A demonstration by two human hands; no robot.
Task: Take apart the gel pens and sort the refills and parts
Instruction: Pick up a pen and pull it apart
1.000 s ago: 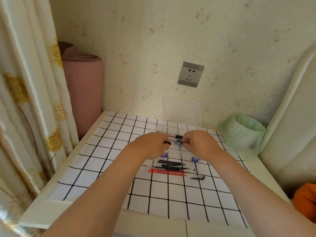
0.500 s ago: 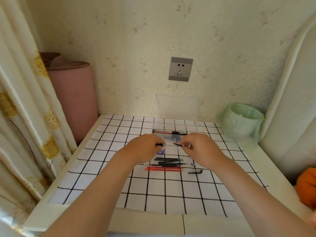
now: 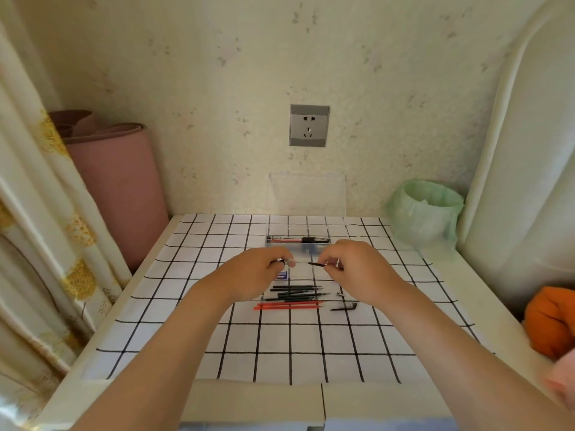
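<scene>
My left hand [image 3: 255, 275] grips the clear barrel of a gel pen [image 3: 291, 262] above the checked table. My right hand [image 3: 357, 269] pinches the black refill [image 3: 315, 264] that sticks out of the barrel's right end. Below the hands lie several black refills [image 3: 295, 292] in a row and two red refills [image 3: 287, 305] in front of them. A small metal tip [image 3: 340, 294] and a black pen clip part [image 3: 343, 307] lie to the right of the refills. A clear box [image 3: 298, 239] behind the hands holds whole pens.
The checked cloth [image 3: 280, 346] covers a white table. A green-lined bin [image 3: 426, 213] stands at the back right, a pink rolled mat [image 3: 118, 194] at the back left. A curtain [image 3: 40, 244] hangs on the left. An orange object [image 3: 550, 321] sits at the right edge.
The hands have drawn slightly apart and the black refill now shows between them, pulled out of the barrel. The camera has tilted, so more of the table front shows.
</scene>
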